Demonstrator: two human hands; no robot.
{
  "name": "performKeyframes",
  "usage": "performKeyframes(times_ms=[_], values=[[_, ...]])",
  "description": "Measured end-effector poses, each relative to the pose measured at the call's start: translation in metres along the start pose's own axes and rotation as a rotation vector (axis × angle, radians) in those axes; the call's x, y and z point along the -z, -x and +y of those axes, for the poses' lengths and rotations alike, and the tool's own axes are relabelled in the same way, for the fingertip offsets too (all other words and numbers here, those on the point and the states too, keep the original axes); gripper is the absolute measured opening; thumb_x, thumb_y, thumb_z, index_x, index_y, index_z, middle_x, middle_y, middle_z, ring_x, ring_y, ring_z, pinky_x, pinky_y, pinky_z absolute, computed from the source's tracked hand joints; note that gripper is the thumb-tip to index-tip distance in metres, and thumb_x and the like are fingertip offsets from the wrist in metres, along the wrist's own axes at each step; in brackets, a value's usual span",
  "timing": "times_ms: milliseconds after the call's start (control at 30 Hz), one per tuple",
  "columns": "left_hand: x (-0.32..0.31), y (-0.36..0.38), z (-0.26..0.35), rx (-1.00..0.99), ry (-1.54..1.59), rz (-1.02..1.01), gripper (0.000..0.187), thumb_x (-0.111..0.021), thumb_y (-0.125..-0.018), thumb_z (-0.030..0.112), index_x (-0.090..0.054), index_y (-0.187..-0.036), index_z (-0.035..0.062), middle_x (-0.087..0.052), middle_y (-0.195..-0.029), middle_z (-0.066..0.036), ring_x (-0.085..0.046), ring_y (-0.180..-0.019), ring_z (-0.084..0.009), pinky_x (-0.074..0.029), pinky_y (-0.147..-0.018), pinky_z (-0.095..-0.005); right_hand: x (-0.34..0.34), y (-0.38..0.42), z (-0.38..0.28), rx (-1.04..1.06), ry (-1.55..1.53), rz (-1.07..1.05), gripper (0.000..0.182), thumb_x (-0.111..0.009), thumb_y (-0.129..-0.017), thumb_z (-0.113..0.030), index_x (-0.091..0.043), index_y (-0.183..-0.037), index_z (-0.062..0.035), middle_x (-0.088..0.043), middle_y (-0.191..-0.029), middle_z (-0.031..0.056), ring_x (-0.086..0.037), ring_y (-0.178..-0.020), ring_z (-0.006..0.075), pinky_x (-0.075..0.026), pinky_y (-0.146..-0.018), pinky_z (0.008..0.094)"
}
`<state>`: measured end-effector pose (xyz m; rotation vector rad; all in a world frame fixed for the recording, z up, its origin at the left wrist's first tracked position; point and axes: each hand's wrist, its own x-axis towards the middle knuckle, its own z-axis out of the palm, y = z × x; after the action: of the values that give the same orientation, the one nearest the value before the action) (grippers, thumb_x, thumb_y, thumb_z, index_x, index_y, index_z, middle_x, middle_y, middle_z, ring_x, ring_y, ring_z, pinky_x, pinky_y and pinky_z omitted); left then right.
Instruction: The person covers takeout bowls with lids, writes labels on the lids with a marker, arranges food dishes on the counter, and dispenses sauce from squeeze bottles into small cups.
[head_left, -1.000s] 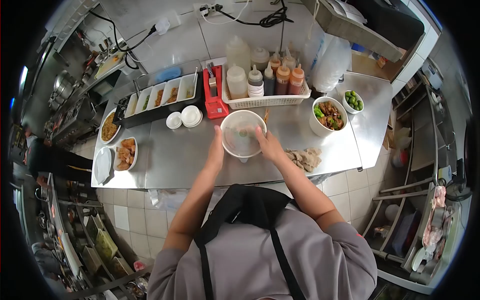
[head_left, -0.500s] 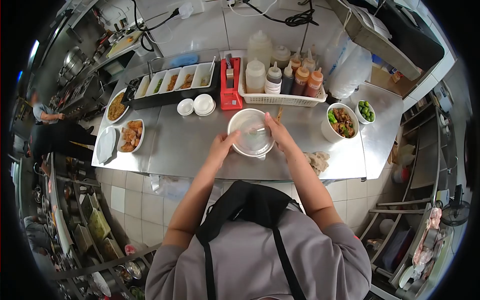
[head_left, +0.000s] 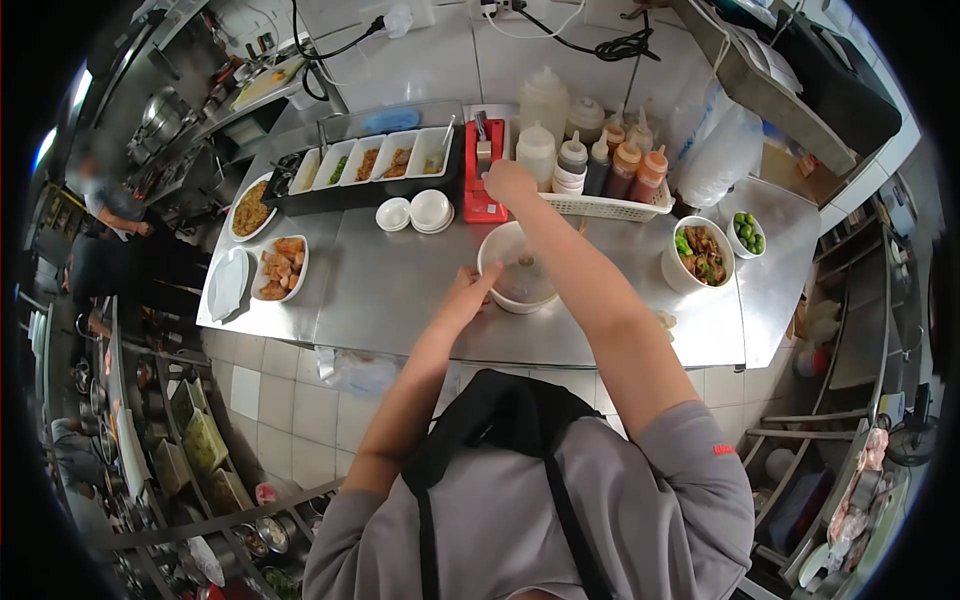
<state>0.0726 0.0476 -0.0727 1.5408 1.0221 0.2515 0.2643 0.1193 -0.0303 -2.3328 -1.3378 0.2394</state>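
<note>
Brushed metal covers the surface (head_left: pixel 400 290), with light floor tiles (head_left: pixel 300 420) below its near edge. On it sits a round white bowl (head_left: pixel 521 303) under a clear, slightly cloudy lid (head_left: pixel 525 272); its contents are hard to make out. At its eight o'clock, the left hand (head_left: pixel 467 298) is partly curled, gripping its side with the thumb at the rim. At three o'clock, a white tub (head_left: pixel 688 278) holds browned pieces and bright greens; just beyond it, a smaller bowl (head_left: pixel 738 249) holds round green fruit. At nine o'clock, a white dish (head_left: pixel 272 293) carries golden-brown chunks. Toward ten, small white dishes (head_left: pixel 430 210) sit before a black tray (head_left: pixel 330 194) whose white compartments hold green, orange and brown fillings. At eleven, the right hand (head_left: pixel 511 184) is curled at a red device (head_left: pixel 485 208); whether it grips is hidden. At one o'clock, squeeze bottles (head_left: pixel 623 168) of pale, dark and orange sauces fill a white basket (head_left: pixel 600 207).
</note>
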Motion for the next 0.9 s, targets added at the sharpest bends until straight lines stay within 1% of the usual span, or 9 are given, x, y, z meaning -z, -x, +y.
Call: performKeyframes(times_ms=[67, 167, 300, 433, 467, 500, 533, 700, 900], values=[[0.005, -0.004, -0.006, -0.046, -0.167, 0.070, 0.084, -0.057, -0.078, 0.062, -0.044, -0.116, -0.0118, -0.053, -0.109, -0.024, -0.056, -0.097, -0.0291, -0.048, -0.079, -0.0358, -0.014, -0.016, 0.001, -0.034, 0.012, 0.063, 0.027, -0.060, -0.080, -0.026, -0.067, -0.088, -0.0024, -0.066, -0.084, 0.0179, -0.065, -0.084, 0.0291, -0.050, -0.075, 0.0369], [0.012, -0.010, -0.017, -0.153, -0.308, 0.176, 0.084, -0.055, -0.078, 0.063, -0.046, -0.115, -0.0117, -0.051, -0.112, -0.027, -0.053, -0.103, -0.0336, -0.044, -0.086, -0.0373, -0.007, -0.032, 0.009, -0.066, -0.272, -0.213, 0.024, -0.064, -0.075, -0.023, -0.068, -0.084, -0.0015, -0.067, -0.082, 0.0158, -0.065, -0.080, 0.0317, -0.051, -0.072, 0.0409], [0.028, -0.031, -0.022, -0.247, -0.115, 0.300, 0.074, -0.053, -0.082, 0.058, -0.051, -0.113, -0.0083, -0.052, -0.113, -0.024, -0.052, -0.104, -0.0317, -0.043, -0.087, -0.0373, 0.013, -0.005, 0.002, -0.245, -1.057, -0.241, 0.025, -0.070, -0.073, -0.027, -0.065, -0.070, -0.0027, -0.058, -0.056, 0.0059, -0.051, -0.046, 0.0143, -0.040, -0.043, 0.0288], [0.057, -0.050, 0.004, -0.141, 0.295, 0.175, 0.062, -0.052, -0.085, 0.051, -0.054, -0.113, -0.0043, -0.057, -0.108, -0.016, -0.056, -0.098, -0.0231, -0.045, -0.081, -0.0321, 0.045, 0.102, -0.015, -0.049, -0.723, -0.229, 0.025, -0.068, -0.076, -0.030, -0.067, -0.075, -0.0055, -0.059, -0.060, 0.0014, -0.052, -0.051, 0.0106, -0.040, -0.046, 0.0272], [0.058, -0.058, 0.014, -0.164, 0.287, 0.172, 0.060, -0.052, -0.085, 0.051, -0.055, -0.111, -0.0034, -0.059, -0.105, -0.015, -0.056, -0.097, -0.0212, -0.045, -0.079, -0.0309, 0.021, 0.129, -0.007, -0.003, -0.881, -0.229, 0.025, -0.067, -0.077, -0.030, -0.067, -0.074, -0.0054, -0.058, -0.059, 0.0012, -0.051, -0.054, 0.0090, -0.041, -0.049, 0.0265], [0.058, -0.063, 0.020, -0.177, 0.275, 0.166, 0.058, -0.052, -0.085, 0.050, -0.057, -0.109, -0.0024, -0.060, -0.102, -0.013, -0.057, -0.095, -0.0194, -0.046, -0.077, -0.0296, 0.041, 0.167, -0.022, 0.053, -0.704, -0.264, 0.026, -0.066, -0.079, -0.029, -0.066, -0.071, -0.0049, -0.056, -0.058, -0.0008, -0.048, -0.054, 0.0070, -0.039, -0.049, 0.0251], [0.058, -0.068, 0.023, -0.185, 0.260, 0.158, 0.056, -0.052, -0.086, 0.049, -0.059, -0.107, -0.0015, -0.062, -0.099, -0.012, -0.057, -0.093, -0.0175, -0.046, -0.075, -0.0283, 0.043, 0.199, -0.023, 0.131, -0.988, -0.351, 0.026, -0.065, -0.081, -0.026, -0.063, -0.068, -0.0042, -0.053, -0.056, -0.0035, -0.045, -0.054, 0.0045, -0.036, -0.049, 0.0234], [0.055, -0.117, 0.041, -0.232, -0.197, 0.161, 0.056, -0.050, -0.085, 0.054, -0.067, -0.089, 0.0010, -0.065, -0.091, -0.016, -0.061, -0.088, -0.0267, -0.046, -0.074, -0.0362, 0.013, 0.267, -0.022, 0.096, -1.061, -0.653, 0.025, -0.067, -0.081, -0.022, -0.062, -0.069, -0.0005, -0.052, -0.056, 0.0002, -0.044, -0.054, 0.0047, -0.038, -0.051, 0.0250], [0.043, -0.136, 0.044, -0.423, -0.633, 0.235, 0.048, -0.056, -0.081, 0.050, -0.071, -0.074, 0.0055, -0.065, -0.076, -0.019, -0.063, -0.075, -0.0328, -0.047, -0.072, -0.0407, 0.016, 0.263, -0.020, 0.148, -0.915, -0.625, 0.025, -0.066, -0.082, -0.021, -0.061, -0.070, 0.0003, -0.052, -0.056, -0.0022, -0.043, -0.054, 0.0042, -0.037, -0.051, 0.0241]])
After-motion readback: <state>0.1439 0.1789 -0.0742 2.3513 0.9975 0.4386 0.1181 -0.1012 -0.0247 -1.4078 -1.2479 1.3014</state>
